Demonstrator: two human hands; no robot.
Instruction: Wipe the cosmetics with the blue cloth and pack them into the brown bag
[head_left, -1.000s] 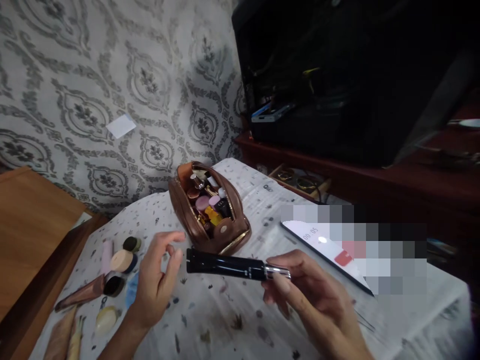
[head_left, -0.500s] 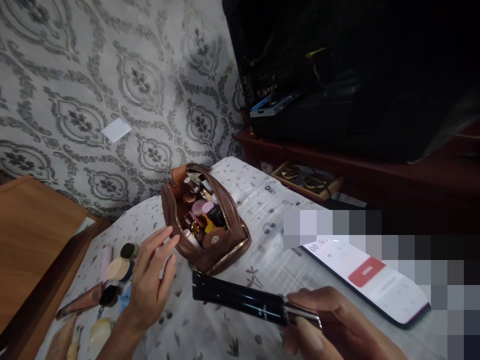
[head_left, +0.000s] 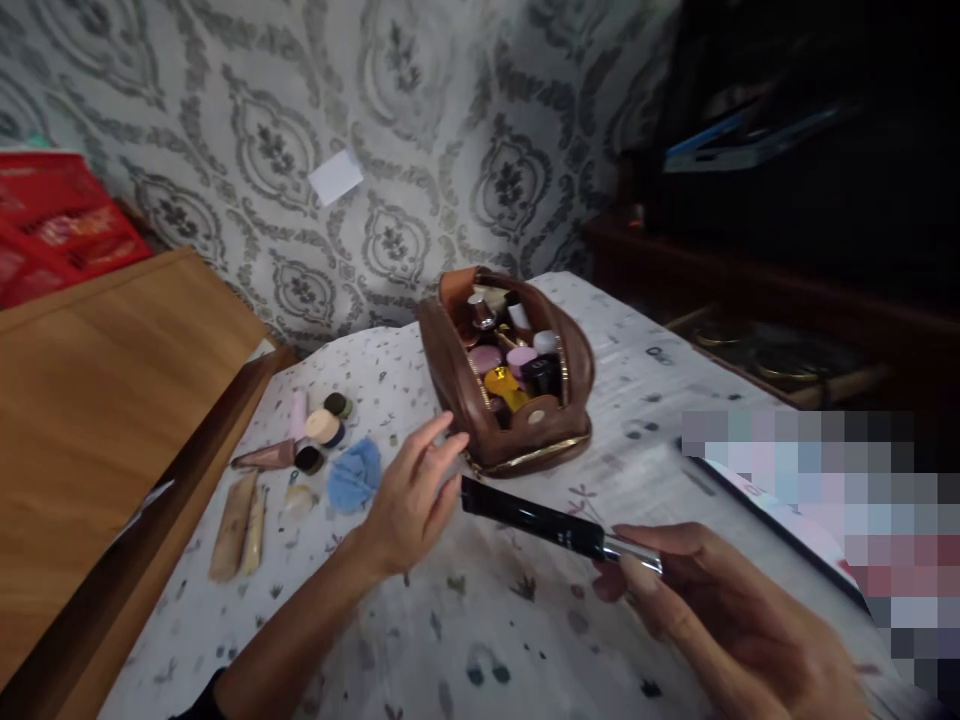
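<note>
A black cosmetic tube (head_left: 532, 520) with a silver cap points to the left, its cap pinched between the thumb and fingers of my right hand (head_left: 720, 600). My left hand (head_left: 416, 500) has its fingers apart and holds nothing; its fingertips are at the near left side of a brown makeup bag (head_left: 517, 440). The tube's flat end lies close to my left thumb. Unzipped at the top, the bag shows bottles, pink round lids, a yellow item (head_left: 504, 385) and a black item (head_left: 541, 374) inside.
Left on the patterned cloth (head_left: 480, 610) are a blue crumpled cloth (head_left: 354, 477), small jars (head_left: 325, 427), tubes (head_left: 234, 525) and brushes (head_left: 255, 530). A phone (head_left: 795, 515), partly blurred out, lies at right. A wooden cabinet (head_left: 135, 370) with a red basket (head_left: 67, 225) borders the left.
The view has swung left, bringing the red basket into sight. My right hand keeps hold of the tube. My left hand has stayed open, its fingertips now close to the bag.
</note>
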